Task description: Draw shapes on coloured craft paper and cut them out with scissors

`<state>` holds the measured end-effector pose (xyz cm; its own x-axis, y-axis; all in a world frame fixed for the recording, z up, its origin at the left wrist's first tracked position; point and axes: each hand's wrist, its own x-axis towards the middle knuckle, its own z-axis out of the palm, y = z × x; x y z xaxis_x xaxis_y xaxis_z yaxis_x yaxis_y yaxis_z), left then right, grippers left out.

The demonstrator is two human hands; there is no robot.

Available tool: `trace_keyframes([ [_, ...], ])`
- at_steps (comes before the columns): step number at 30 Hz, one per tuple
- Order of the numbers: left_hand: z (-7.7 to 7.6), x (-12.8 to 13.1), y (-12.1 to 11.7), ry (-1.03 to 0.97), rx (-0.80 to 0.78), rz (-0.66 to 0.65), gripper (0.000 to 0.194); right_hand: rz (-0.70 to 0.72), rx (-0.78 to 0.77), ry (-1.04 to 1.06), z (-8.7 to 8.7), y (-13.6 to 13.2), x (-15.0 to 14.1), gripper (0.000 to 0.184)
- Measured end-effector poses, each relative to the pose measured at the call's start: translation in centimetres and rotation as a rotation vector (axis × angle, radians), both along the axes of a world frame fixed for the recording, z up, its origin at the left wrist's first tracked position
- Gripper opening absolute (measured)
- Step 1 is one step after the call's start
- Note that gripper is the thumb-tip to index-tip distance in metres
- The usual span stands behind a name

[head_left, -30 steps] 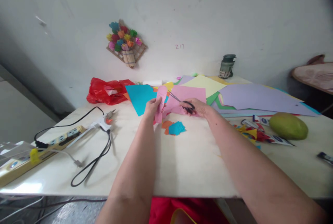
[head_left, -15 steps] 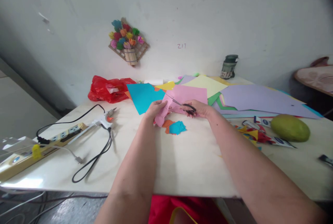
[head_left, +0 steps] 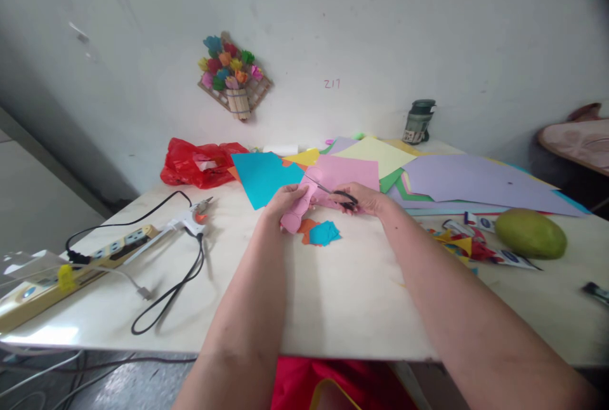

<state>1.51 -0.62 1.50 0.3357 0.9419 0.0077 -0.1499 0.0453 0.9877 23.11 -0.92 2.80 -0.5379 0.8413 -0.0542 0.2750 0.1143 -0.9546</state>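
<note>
My left hand point(head_left: 285, 199) is closed on a strip of pink paper point(head_left: 295, 214) with round outlines drawn on it. In my right hand point(head_left: 359, 198) is a pair of black-handled scissors point(head_left: 351, 200), fingers wrapped round the loops. The blades point up and left across the pink paper and look nearly closed. Behind the scissors lies the wider pink sheet point(head_left: 352, 170); whether the strip still joins it, I cannot tell. Just below the hands rest small blue paper pieces point(head_left: 325, 233) and orange paper pieces point(head_left: 307, 227), loosely piled.
Left of my arms are a glue gun point(head_left: 196, 216) with its looped cord and a power strip point(head_left: 90, 264). A red plastic bag point(head_left: 202, 165) and a blue sheet point(head_left: 264, 175) lie behind. Rightward are purple paper point(head_left: 476, 178), a green mango-like fruit point(head_left: 530, 233), tubes and a bottle point(head_left: 419, 122).
The pink strip has swung slightly in my left hand and shows more of its lower end. The scissor blades have closed a little. Both hands stay in nearly the same place.
</note>
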Motion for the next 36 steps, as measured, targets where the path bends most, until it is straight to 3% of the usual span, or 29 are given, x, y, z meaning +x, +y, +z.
trace_keyframes([
  [8,0.79,0.28,-0.68,0.016,-0.041,0.028,0.021,-0.012,-0.003,-0.007,0.19,-0.24,0.1,0.034],
  [36,-0.13,-0.52,0.14,-0.003,-0.016,-0.06,0.021,-0.016,0.01,-0.013,0.25,-0.13,0.36,0.03],
])
